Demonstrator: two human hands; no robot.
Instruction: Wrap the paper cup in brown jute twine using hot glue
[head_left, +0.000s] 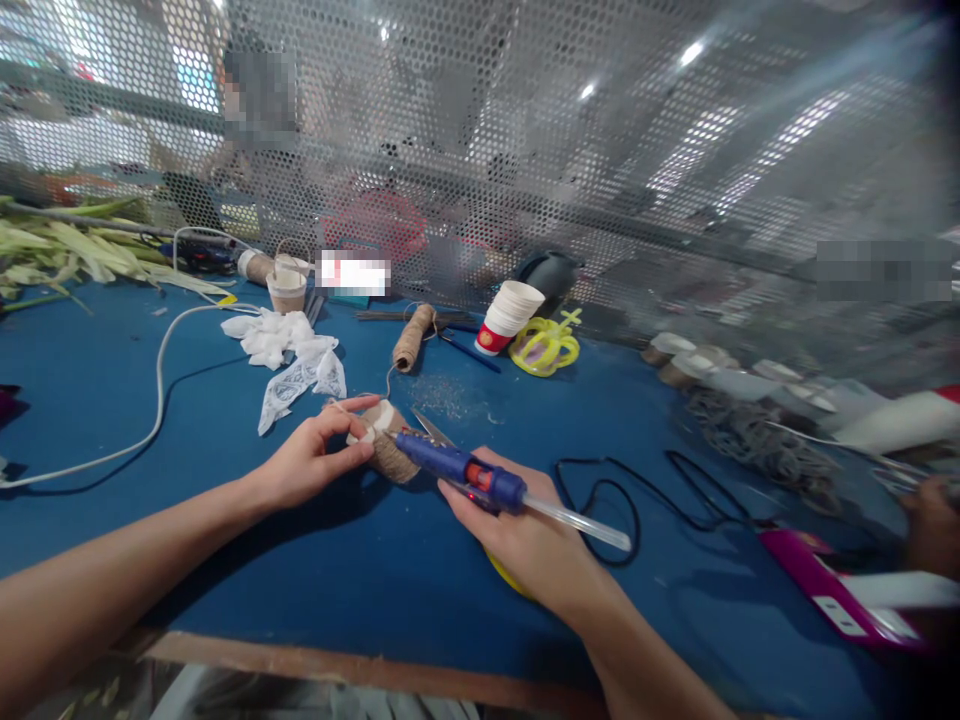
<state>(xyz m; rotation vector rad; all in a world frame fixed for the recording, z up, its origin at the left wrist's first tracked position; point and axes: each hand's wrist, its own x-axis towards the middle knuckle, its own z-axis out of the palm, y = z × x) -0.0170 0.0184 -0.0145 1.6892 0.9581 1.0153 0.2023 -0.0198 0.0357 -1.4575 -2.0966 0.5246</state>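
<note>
My left hand point(319, 450) pinches a small paper cup point(395, 460) partly wrapped in brown twine, near its pale rim. In my right hand point(525, 530) is a blue hot glue gun point(457, 466), its nozzle at the cup and a clear glue stick point(589, 522) poking from its back end. Scissors lie under the glue gun; one blade point(433, 428) shows beyond it, and part of a yellow handle point(510, 578) shows below my right hand. A strand runs from the cup toward a twine spool point(412, 340) lying behind it.
White lacy fabric point(289, 345) and a twine-wrapped cup point(287, 290) are at the back left. Stacked paper cups point(508, 318) stand by a yellow crown-shaped piece point(545, 348). A black cord point(637, 500) and purple power strip point(840, 590) lie right. Another person's hand point(934, 525) is at the right edge.
</note>
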